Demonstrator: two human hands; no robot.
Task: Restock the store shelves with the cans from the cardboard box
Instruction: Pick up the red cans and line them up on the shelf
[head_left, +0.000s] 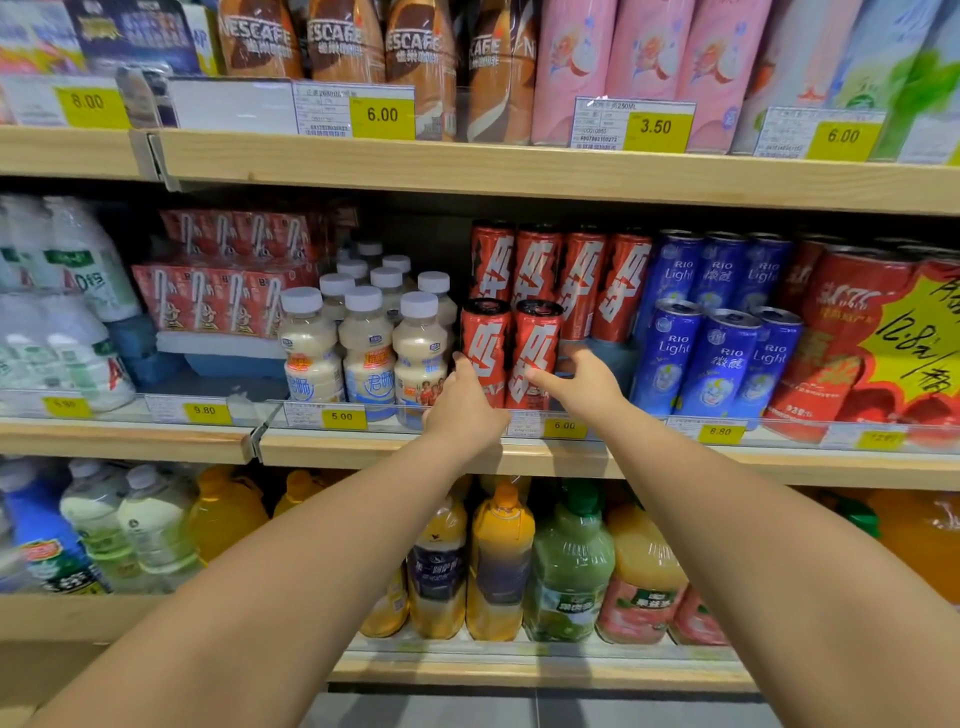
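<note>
**Two cans being seated at the shelf front: tipping hazard.**
The left hand is gripping the left tall red metal can, thumb lying on its side, other fingers hidden. The right hand is curling round the right red can, thumb across its front. Both cans are standing upright and touching at the front of the middle wooden shelf, just beside white-capped plastic milk bottles. Pulling either hand out unevenly risks tipping a can off the edge or into those bottles.
</note>
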